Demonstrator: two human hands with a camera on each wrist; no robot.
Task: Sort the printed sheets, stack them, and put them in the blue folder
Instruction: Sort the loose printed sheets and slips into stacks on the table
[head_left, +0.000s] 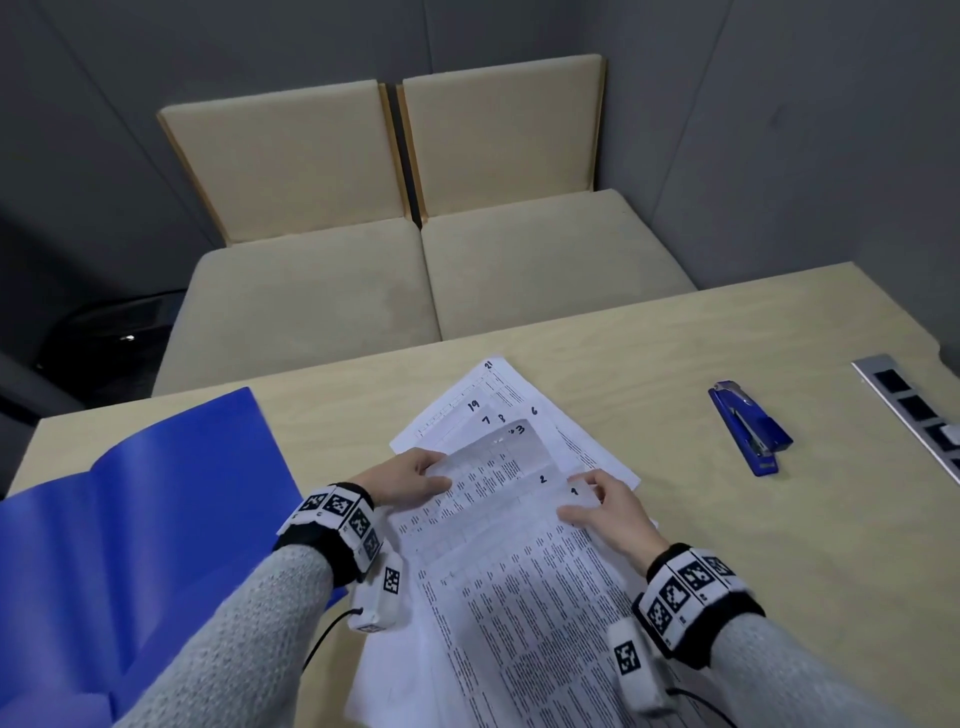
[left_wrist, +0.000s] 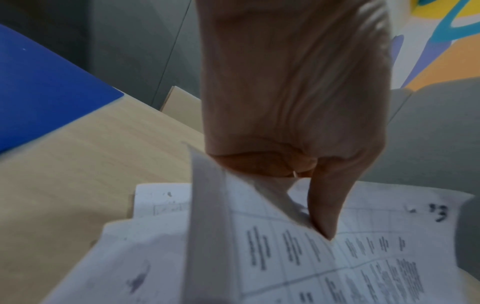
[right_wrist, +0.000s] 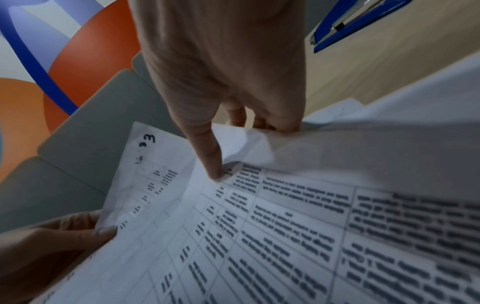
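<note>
Sorting under way: left hand and right hand pinch numbered sheets; blue folder at 9 o'clock, open, unfilled.

Colours and patterns in front of me:

- Sheets: white, covered in grey-black printed table grids; black handwritten numbers in the corners.
- Folder: plain bright blue, lying open.
- Stapler: deep blue with a silver metal strip.
- Table: pale wood with a faint grain.
- Socket strip: silver frame with black squares.
- Seats: plain beige cushions with tan wood edging.
- Walls: flat dark grey.
- My sleeves: flecked light grey knit.
- My wristbands: black, with white tags in black-and-white square code patterns.
</note>
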